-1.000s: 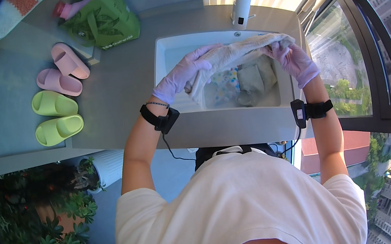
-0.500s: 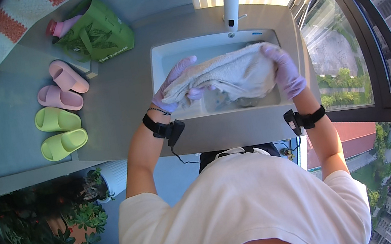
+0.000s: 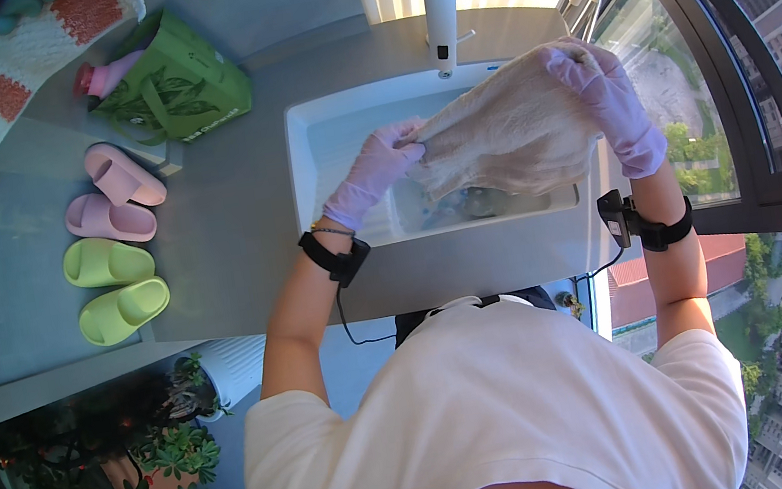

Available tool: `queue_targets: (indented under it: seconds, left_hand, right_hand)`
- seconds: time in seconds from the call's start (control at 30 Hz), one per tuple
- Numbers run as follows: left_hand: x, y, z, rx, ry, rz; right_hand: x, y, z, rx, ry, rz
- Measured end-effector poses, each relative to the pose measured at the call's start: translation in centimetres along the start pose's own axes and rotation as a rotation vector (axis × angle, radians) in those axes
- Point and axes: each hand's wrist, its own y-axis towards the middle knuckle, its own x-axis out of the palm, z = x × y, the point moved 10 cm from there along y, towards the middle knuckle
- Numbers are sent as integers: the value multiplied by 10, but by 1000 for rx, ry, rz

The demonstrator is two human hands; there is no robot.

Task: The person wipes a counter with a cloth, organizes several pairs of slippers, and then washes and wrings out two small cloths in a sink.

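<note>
A wet, pale beige towel [image 3: 506, 131] is stretched between my two hands above the white sink [image 3: 303, 182]. My left hand [image 3: 376, 176], in a lilac glove, pinches its narrow left end over the basin. At the other end my gloved right hand [image 3: 611, 105] grips the upper right corner, held higher and out past the sink's right edge. The cloth hangs in a wide sheet and hides much of the basin's right half. Below its lower edge, wet patches and something dark show in the basin, too unclear to name.
A white faucet [image 3: 441, 19] stands behind the sink on the grey counter [image 3: 232, 197]. To the left are a green bag [image 3: 185, 83], pink slippers [image 3: 112, 217] and lime-green slippers [image 3: 123, 310]. A window [image 3: 667, 92] lies close on the right; potted plants [image 3: 159, 482] stand at lower left.
My right hand has moved right and up, and my left hand a little right. The bunched towel is now spread wider and flatter between them. The view has shifted slightly.
</note>
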Motion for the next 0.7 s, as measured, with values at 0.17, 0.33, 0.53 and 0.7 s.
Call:
queue_targets:
  seconds: [0.17, 0.33, 0.53, 0.7]
  left_hand:
    - [-43, -15, 53, 155, -187, 133]
    - [-77, 7, 15, 39, 73, 182]
    - [-65, 17, 5, 66, -161, 256]
    - [7, 30, -33, -62, -286, -152]
  right_hand:
    - [-42, -35, 2, -324, -185, 460]
    - [3, -43, 115, 111, 114, 150]
    - [-11, -52, 99, 95, 406, 276]
    - [-43, -104, 107, 121, 450, 439]
